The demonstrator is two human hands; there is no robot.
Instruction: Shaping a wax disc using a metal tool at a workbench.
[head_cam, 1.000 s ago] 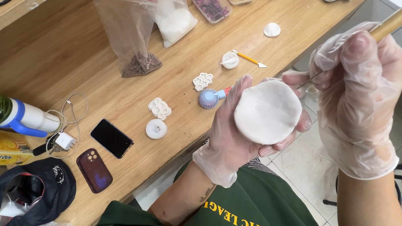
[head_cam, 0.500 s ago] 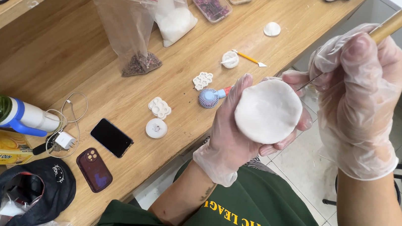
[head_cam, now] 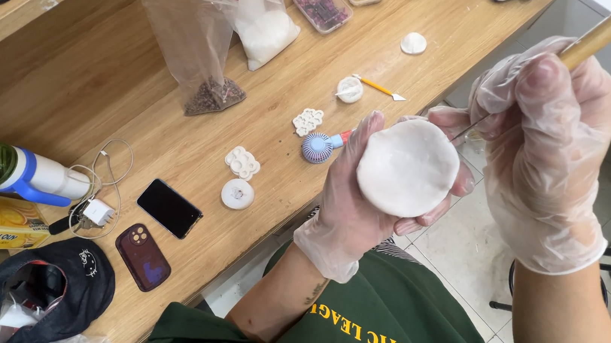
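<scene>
Cradling a round white clay disc [head_cam: 407,167] at the centre of the frame, the gloved left hand [head_cam: 352,199] curls its fingers around the rim from behind, thumb pressed on the left edge, so the disc sits clamped, held off the table edge above the person's green shirt. The gloved right hand [head_cam: 546,151], in the right half of the frame, has its fingers bunched tightly together around a thin wooden-handled tool [head_cam: 600,32] whose handle runs off toward the upper right; its fine metal tip meets the disc's upper right edge.

On the wooden table [head_cam: 102,90] to the left lie a small ribbed blue-and-white ball tool [head_cam: 317,149], two white flower-shaped moulds [head_cam: 243,163], a small white round piece [head_cam: 237,194], and two clear plastic bags [head_cam: 216,49] near the top. Lower left of the frame holds two phones [head_cam: 155,231], a charger with cable [head_cam: 97,210], a bottle [head_cam: 25,176] lying on its side and a dark cap [head_cam: 51,288].
</scene>
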